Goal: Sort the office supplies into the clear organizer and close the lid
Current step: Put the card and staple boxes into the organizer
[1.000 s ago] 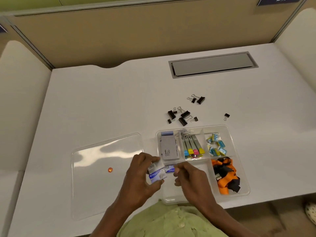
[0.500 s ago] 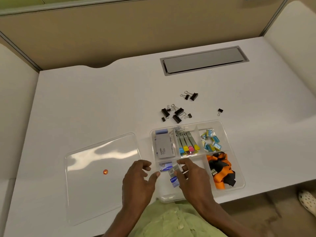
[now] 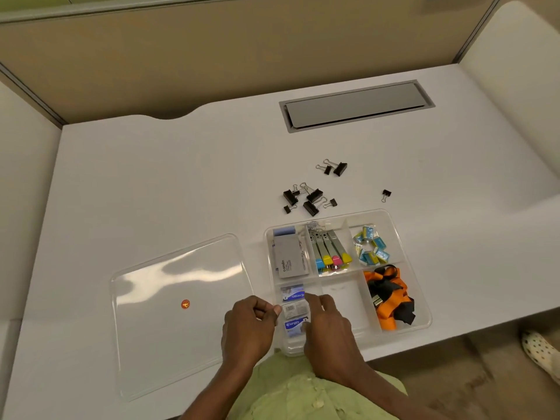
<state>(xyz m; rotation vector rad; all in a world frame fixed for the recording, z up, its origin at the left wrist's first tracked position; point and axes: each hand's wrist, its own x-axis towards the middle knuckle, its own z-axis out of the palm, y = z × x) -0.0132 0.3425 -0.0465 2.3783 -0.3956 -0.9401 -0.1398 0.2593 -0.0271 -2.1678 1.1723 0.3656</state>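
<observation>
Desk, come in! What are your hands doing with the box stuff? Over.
Left hand curled at organizer rim, hold unclear. Right hand touching small boxes, near-left compartment. Binder clips loose on desk, lid off.

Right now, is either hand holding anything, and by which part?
Nothing is clearly held. The right hand touches the small blue-and-white boxes in the clear plastic organizer; the left hand curls beside its wall, whether it pinches anything is unclear.
</observation>
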